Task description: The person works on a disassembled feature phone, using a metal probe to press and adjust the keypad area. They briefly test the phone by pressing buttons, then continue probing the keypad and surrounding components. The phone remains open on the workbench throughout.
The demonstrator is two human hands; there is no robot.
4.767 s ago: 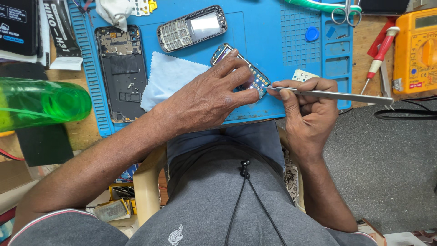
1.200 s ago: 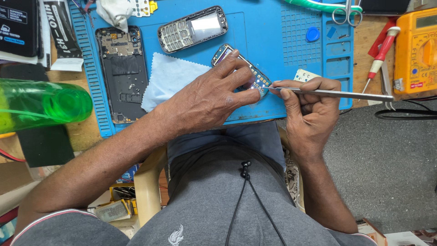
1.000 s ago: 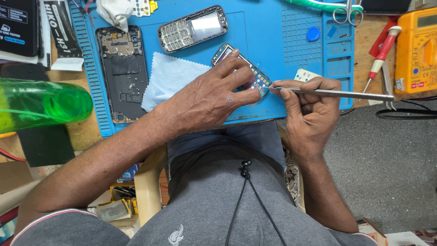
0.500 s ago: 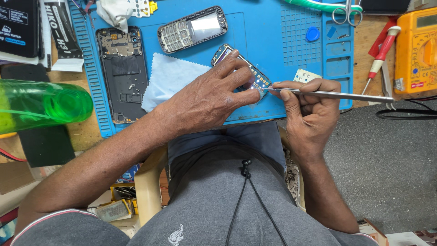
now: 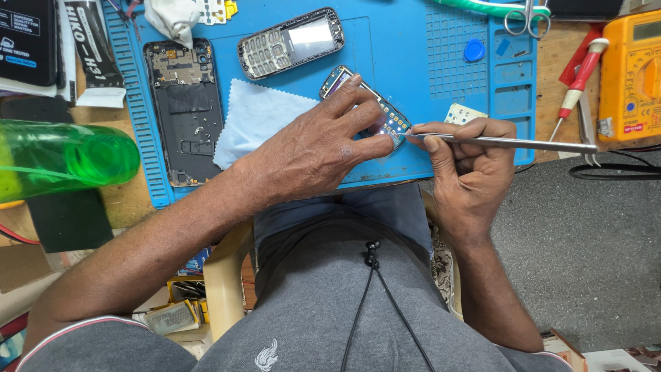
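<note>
My left hand (image 5: 318, 142) presses down on a small phone circuit board (image 5: 385, 117) with a keypad side, lying on the blue work mat (image 5: 399, 41). My right hand (image 5: 467, 160) grips a thin metal probe tool (image 5: 509, 142) like a pen, its tip touching the near end of the board, beside my left fingertips. The board is partly hidden under my left fingers. A pale blue cloth (image 5: 256, 117) lies just left of my left hand.
On the mat sit a keypad phone front frame (image 5: 290, 43), an open smartphone body (image 5: 182, 107) and scissors (image 5: 527, 17). A yellow multimeter (image 5: 630, 69) and red screwdriver (image 5: 578, 72) lie at right. A green bottle (image 5: 65, 157) lies at left.
</note>
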